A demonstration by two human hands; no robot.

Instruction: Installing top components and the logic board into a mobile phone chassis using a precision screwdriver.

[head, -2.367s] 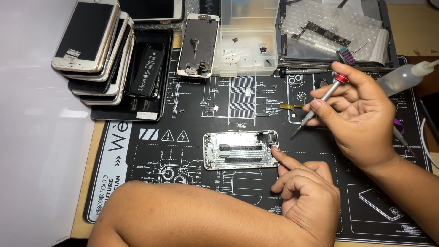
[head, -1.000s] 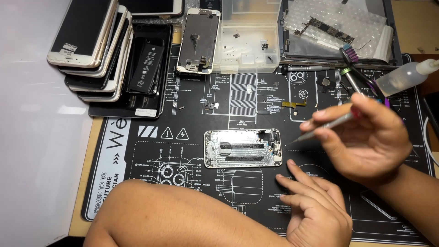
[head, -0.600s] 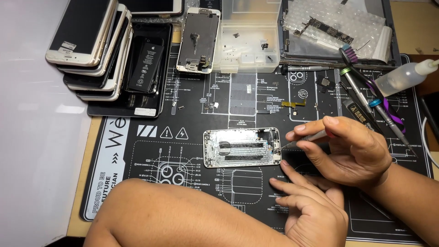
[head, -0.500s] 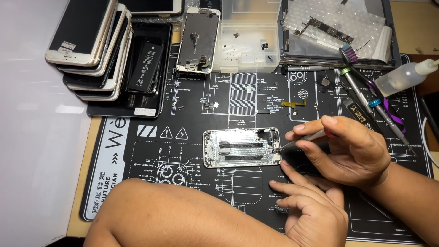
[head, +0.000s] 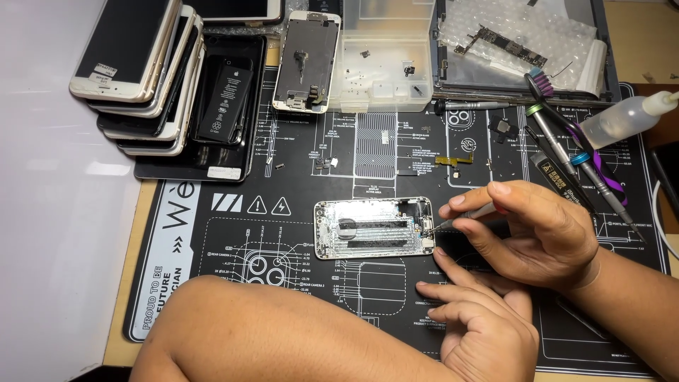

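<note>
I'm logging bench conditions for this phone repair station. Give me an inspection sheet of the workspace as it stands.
Surface: black printed repair mat on a wooden bench, white sheet at left.
Job's things: opened phone shell lies flat mid-mat; thin screwdriver tip at its right end.
Clutter: phone stack, battery, screen assembly, clear parts tray, circuit board on bubble wrap, spare screwdrivers, squeeze bottle, loose small parts.
Hands: right hand grips the screwdriver; left hand rests on the mat, fingers just below the shell's right end.
Cables: small gold flex strip; white cord at right edge.
Surroundings: nothing seen.
</note>
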